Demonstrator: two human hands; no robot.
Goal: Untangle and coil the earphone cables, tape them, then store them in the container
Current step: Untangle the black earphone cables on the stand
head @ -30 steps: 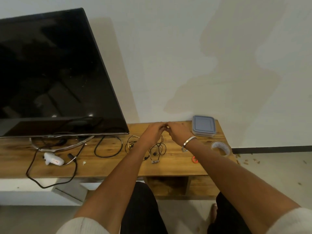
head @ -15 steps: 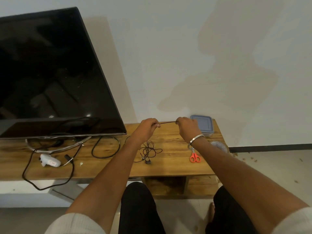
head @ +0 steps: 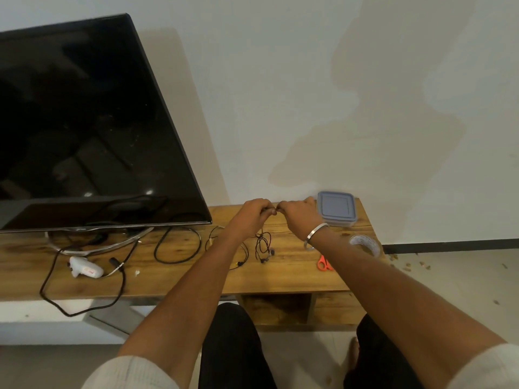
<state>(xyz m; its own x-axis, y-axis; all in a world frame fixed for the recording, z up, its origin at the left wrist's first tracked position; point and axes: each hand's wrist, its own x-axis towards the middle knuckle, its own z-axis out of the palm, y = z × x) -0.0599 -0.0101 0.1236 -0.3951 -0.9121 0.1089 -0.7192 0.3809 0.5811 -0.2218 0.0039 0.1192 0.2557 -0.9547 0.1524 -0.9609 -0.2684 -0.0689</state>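
Observation:
My left hand [head: 252, 216] and my right hand [head: 297, 216] meet fingertip to fingertip above the wooden table [head: 289, 276], both pinching a thin black earphone cable [head: 264, 244]. The cable hangs from my fingers in loose tangled loops down to its earbuds on the table. A second earphone cable [head: 243, 258] lies under my left forearm. A blue-lidded square container [head: 336, 207] stands shut at the back right, just right of my right hand. A roll of clear tape [head: 365, 244] lies right of my right wrist.
Orange-handled scissors [head: 323, 263] lie partly under my right forearm. A large black TV [head: 84, 130] on a metal stand fills the left. Black power cables [head: 177, 245] and a white adapter [head: 84, 270] lie beneath it. Wall runs behind; floor lies right.
Half a second ago my hands were apart, stretching a length of cable between them. They have come back together, and the cable hangs in loops again.

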